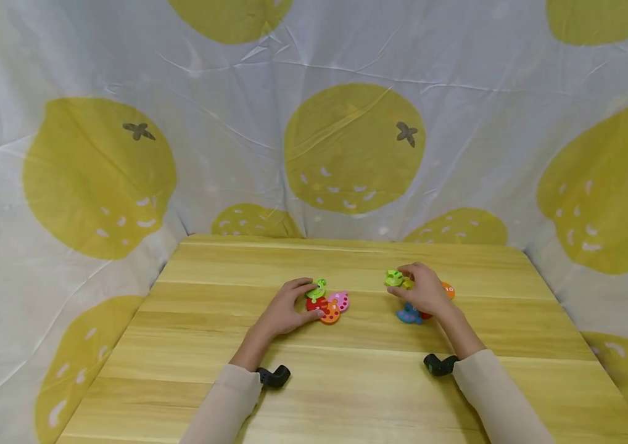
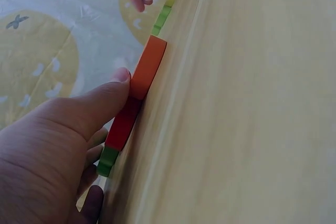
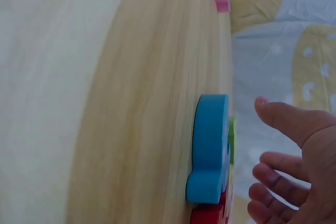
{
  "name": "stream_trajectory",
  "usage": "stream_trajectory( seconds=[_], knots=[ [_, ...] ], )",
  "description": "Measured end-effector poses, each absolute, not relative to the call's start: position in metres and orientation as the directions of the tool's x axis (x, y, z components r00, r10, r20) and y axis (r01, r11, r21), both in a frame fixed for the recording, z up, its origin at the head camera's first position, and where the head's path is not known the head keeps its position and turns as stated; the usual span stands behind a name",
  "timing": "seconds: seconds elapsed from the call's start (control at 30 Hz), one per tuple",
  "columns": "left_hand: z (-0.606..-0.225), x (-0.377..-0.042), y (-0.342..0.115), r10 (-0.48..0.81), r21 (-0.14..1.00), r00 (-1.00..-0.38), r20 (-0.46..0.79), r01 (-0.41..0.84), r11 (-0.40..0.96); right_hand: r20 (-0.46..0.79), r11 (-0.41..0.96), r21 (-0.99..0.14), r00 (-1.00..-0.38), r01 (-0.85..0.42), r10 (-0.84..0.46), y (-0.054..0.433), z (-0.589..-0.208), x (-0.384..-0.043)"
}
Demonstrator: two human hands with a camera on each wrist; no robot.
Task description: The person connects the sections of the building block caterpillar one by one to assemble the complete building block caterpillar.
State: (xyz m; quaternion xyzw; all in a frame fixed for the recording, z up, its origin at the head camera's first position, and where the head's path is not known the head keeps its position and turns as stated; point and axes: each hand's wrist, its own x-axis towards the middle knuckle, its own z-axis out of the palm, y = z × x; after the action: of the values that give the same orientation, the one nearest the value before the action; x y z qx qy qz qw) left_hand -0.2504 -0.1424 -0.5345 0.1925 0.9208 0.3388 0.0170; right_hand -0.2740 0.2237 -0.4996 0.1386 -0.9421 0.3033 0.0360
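In the head view, my left hand [image 1: 283, 308] spans a joined group of puzzle pieces. Its thumb rests on the orange piece [image 1: 330, 316] and its fingers lie round the green face-shaped piece [image 1: 319, 288]. Between these sits a red piece [image 2: 124, 124], with a pink piece [image 1: 340, 300] on the right. My right hand [image 1: 427, 291] hovers over a second group, thumb and fingers spread and apart from it in the right wrist view. That group has a light green piece [image 1: 393, 278], a yellow piece [image 1: 408, 283], a blue piece [image 3: 211, 145], a red piece [image 3: 207, 215] and an orange piece [image 1: 448, 290] marked 10.
Both groups lie on a wooden table [image 1: 347, 388], with a gap between them. A cloth [image 1: 236, 154] printed with yellow fruit hangs behind and at the sides. Each wrist wears a black device [image 1: 275, 376].
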Motion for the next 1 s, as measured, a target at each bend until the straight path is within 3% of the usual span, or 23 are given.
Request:
stream_trajectory(
  seconds=[0.3,1.0],
  knots=[
    [-0.535,-0.249,-0.142,0.371,0.635,-0.923,0.097,0.345,0.692,0.088,0.843,-0.472,-0.965,-0.258,-0.246,0.225,-0.506,-0.281],
    [-0.528,-0.25,-0.142,0.399,0.639,-0.904,0.154,0.4,0.658,0.053,0.765,-0.527,-0.912,-0.371,-0.406,0.197,-0.501,-0.296]
  ],
)
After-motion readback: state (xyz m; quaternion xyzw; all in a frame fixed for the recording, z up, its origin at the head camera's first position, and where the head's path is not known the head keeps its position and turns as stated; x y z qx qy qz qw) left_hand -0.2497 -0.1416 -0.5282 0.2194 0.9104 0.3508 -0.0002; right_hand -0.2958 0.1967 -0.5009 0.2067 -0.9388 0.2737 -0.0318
